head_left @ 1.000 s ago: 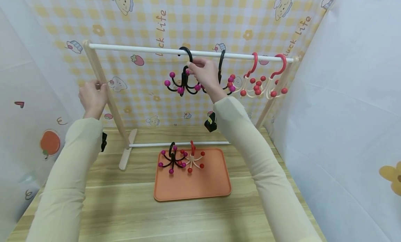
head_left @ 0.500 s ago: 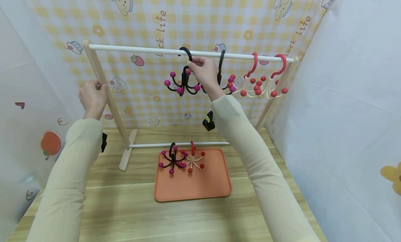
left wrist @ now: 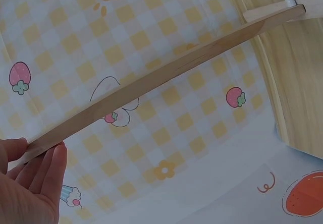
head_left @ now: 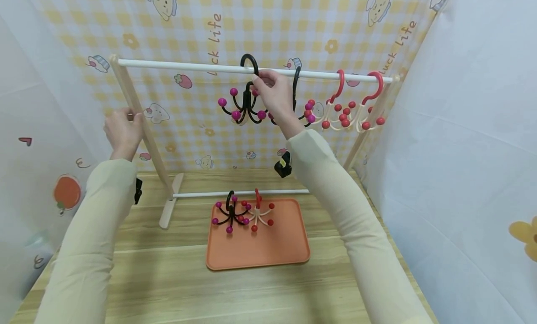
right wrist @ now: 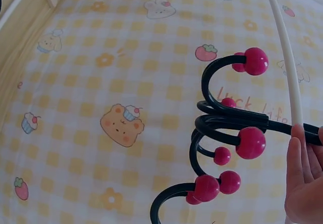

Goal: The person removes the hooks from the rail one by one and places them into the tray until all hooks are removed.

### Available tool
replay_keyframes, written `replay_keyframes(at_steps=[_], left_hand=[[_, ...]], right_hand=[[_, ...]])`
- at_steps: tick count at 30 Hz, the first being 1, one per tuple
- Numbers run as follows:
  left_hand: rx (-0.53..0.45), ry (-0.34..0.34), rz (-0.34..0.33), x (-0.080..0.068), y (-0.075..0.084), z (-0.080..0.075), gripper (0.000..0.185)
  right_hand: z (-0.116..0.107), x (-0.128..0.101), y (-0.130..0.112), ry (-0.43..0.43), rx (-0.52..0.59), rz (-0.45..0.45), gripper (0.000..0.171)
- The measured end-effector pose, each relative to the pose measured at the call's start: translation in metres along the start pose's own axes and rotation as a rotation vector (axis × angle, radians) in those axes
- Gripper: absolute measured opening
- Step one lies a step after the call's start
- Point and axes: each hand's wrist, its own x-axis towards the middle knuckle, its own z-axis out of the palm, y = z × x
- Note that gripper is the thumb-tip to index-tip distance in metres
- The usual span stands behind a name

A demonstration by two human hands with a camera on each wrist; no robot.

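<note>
My right hand (head_left: 261, 81) pinches the stem of a black hook hanger with magenta balls (head_left: 244, 105), and its hook arches a little above the white rail (head_left: 180, 65). The right wrist view shows the same black hanger (right wrist: 227, 133) beside my fingertips (right wrist: 302, 178), with the rail (right wrist: 283, 52) behind. My left hand (head_left: 126, 121) grips the rack's left wooden leg (head_left: 144, 128); in the left wrist view that leg (left wrist: 151, 85) runs above my fingers (left wrist: 35, 176). On the rail hang another black hanger (head_left: 299, 100) and two red-and-cream hangers (head_left: 350, 112).
An orange tray (head_left: 268, 249) lies on the wooden table below the rack, with a black hanger (head_left: 230, 214) and a red-and-cream hanger (head_left: 259, 214) at its far end. Patterned sheets wall in the back and both sides.
My right hand has lifted the black hanger, so its hook now stands higher over the rail. My left hand has stayed on the leg.
</note>
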Motion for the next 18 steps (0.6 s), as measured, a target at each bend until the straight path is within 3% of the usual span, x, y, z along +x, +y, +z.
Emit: replay_keyframes(at_steps=[13, 18], left_hand=[[0.004, -0.006, -0.02, 0.0, 0.002, 0.0, 0.039], [0.002, -0.013, -0.026, -0.001, 0.002, 0.001, 0.04]], right_hand=[[-0.005, -0.022, 0.011, -0.089, 0.191, -0.074, 0.024], [-0.006, -0.032, 0.021, -0.125, 0.188, -0.048, 0.023]])
